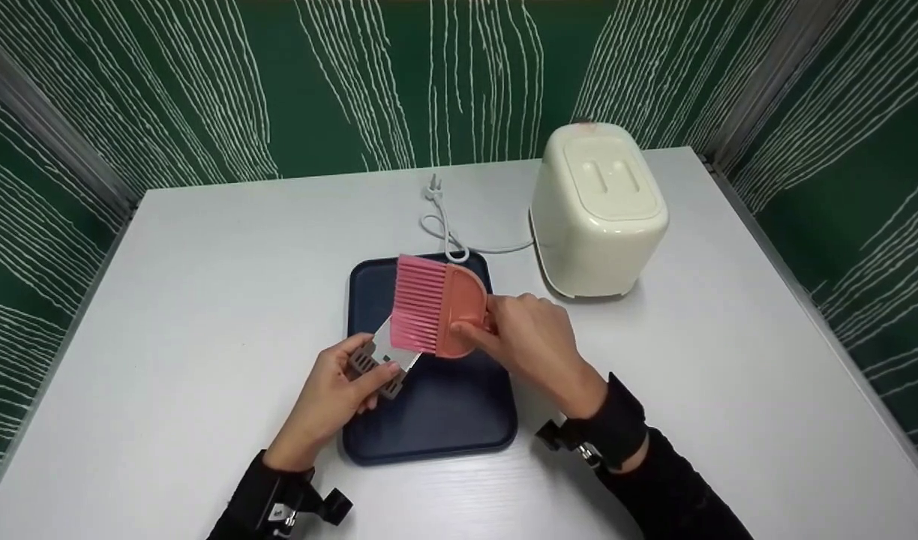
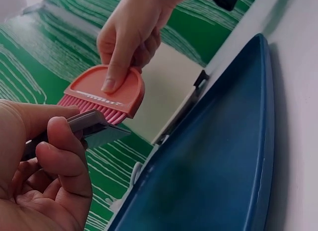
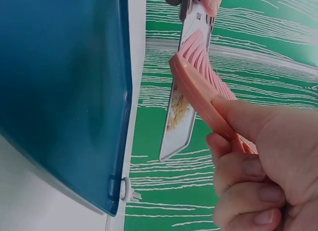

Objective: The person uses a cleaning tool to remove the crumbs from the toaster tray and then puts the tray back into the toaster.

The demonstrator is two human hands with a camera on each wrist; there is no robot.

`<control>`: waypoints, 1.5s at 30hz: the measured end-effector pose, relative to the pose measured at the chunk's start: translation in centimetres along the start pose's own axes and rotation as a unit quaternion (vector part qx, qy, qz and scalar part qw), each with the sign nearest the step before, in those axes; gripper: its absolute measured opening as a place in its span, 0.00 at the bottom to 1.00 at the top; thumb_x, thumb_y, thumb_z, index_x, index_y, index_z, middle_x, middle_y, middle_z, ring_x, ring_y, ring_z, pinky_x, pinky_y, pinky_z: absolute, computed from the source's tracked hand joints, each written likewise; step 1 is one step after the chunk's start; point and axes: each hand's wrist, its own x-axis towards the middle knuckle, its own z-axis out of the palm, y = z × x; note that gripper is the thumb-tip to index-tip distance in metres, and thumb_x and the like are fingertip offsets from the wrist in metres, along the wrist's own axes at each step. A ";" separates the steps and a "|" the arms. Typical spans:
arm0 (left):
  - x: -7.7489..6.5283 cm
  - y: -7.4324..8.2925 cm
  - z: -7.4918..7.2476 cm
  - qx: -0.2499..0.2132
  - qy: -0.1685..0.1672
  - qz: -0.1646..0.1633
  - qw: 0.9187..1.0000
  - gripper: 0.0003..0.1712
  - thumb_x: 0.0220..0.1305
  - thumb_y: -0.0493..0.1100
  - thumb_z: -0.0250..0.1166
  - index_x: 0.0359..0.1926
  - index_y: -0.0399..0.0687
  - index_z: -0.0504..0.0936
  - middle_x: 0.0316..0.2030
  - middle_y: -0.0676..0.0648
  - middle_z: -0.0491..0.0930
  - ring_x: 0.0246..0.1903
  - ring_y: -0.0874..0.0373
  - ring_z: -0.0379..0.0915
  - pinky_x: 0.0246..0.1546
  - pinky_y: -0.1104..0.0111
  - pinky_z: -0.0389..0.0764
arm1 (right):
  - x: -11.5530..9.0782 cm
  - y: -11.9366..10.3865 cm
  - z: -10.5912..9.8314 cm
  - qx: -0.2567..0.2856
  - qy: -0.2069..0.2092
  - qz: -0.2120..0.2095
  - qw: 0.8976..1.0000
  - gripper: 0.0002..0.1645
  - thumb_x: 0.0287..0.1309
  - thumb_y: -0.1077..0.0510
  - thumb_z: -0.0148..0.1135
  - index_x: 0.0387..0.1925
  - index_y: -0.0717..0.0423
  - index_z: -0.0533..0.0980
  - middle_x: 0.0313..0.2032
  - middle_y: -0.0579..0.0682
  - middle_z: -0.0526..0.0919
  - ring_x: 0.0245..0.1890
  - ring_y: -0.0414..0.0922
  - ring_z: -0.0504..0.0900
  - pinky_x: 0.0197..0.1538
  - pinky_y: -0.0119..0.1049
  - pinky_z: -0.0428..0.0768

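Observation:
My left hand [image 1: 337, 386] pinches the grey slotted end of a metal crumb tray [image 1: 385, 343], thumb on top. My right hand [image 1: 535, 345] grips a small brush [image 1: 463, 309] by its orange half-round handle. The brush's pink bristles [image 1: 418, 300] press and bend against the metal plate near the grey end, as the right wrist view shows. Yellowish crumbs [image 3: 178, 112] lie on the plate beyond the brush. Both hands are above a dark blue tray [image 1: 459, 420] lying on the table. In the head view the brush hides much of the metal plate.
A cream toaster [image 1: 616, 247] with its lid on stands at the back right of the white table [image 1: 204, 315]. Its white cord [image 1: 496, 249] runs left to a plug [image 1: 433, 191] behind the blue tray. Green panels with white lines [image 1: 316, 90] enclose the table.

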 end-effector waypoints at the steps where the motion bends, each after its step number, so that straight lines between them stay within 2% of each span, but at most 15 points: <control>1: 0.0 0.0 0.0 -0.002 0.001 -0.001 1.000 0.18 0.64 0.46 0.70 0.50 0.41 0.79 0.24 0.45 0.78 0.14 0.61 0.70 0.14 0.75 0.69 | 0.0 0.1 0.0 -0.001 0.001 0.000 1.000 0.34 0.57 0.27 0.62 0.13 0.45 0.66 0.10 0.38 0.63 0.14 0.39 0.67 0.17 0.34 0.57; 8: -0.1 0.2 -0.2 -0.022 0.007 -0.002 1.000 0.17 0.65 0.45 0.70 0.51 0.43 0.79 0.27 0.44 0.78 0.15 0.62 0.68 0.15 0.75 0.67 | 0.1 0.6 -0.3 -0.021 0.007 0.000 1.000 0.32 0.58 0.28 0.62 0.15 0.45 0.69 0.11 0.40 0.66 0.14 0.40 0.67 0.17 0.34 0.57; 15: -0.1 0.0 -0.5 -0.022 0.016 0.011 1.000 0.14 0.65 0.45 0.70 0.44 0.41 0.80 0.25 0.45 0.75 0.14 0.62 0.66 0.14 0.75 0.67 | 0.2 0.8 -0.5 -0.040 0.009 0.007 0.999 0.32 0.57 0.28 0.62 0.14 0.46 0.69 0.11 0.41 0.66 0.13 0.41 0.67 0.16 0.34 0.56; 26: -0.2 0.3 -0.9 -0.037 0.023 0.010 0.999 0.14 0.65 0.43 0.69 0.49 0.43 0.82 0.28 0.45 0.80 0.14 0.62 0.65 0.14 0.75 0.66 | 0.3 1.5 -0.6 -0.058 0.018 0.015 0.998 0.33 0.57 0.29 0.64 0.13 0.47 0.68 0.10 0.42 0.66 0.13 0.41 0.66 0.16 0.34 0.55; 36: -0.3 0.6 -1.1 -0.019 0.030 0.011 0.999 0.15 0.65 0.43 0.69 0.51 0.46 0.83 0.31 0.43 0.82 0.14 0.63 0.65 0.16 0.74 0.67 | 0.3 2.1 -0.5 -0.068 0.045 0.007 0.997 0.31 0.56 0.31 0.66 0.14 0.48 0.71 0.10 0.43 0.69 0.12 0.42 0.69 0.16 0.34 0.57; 45: -0.4 0.8 -1.3 0.003 0.030 0.023 0.999 0.11 0.65 0.44 0.70 0.47 0.47 0.85 0.25 0.44 0.80 0.13 0.63 0.64 0.15 0.73 0.68 | 0.5 2.7 -0.4 -0.083 0.051 0.005 0.995 0.31 0.57 0.32 0.67 0.16 0.50 0.75 0.11 0.46 0.72 0.12 0.43 0.69 0.15 0.36 0.60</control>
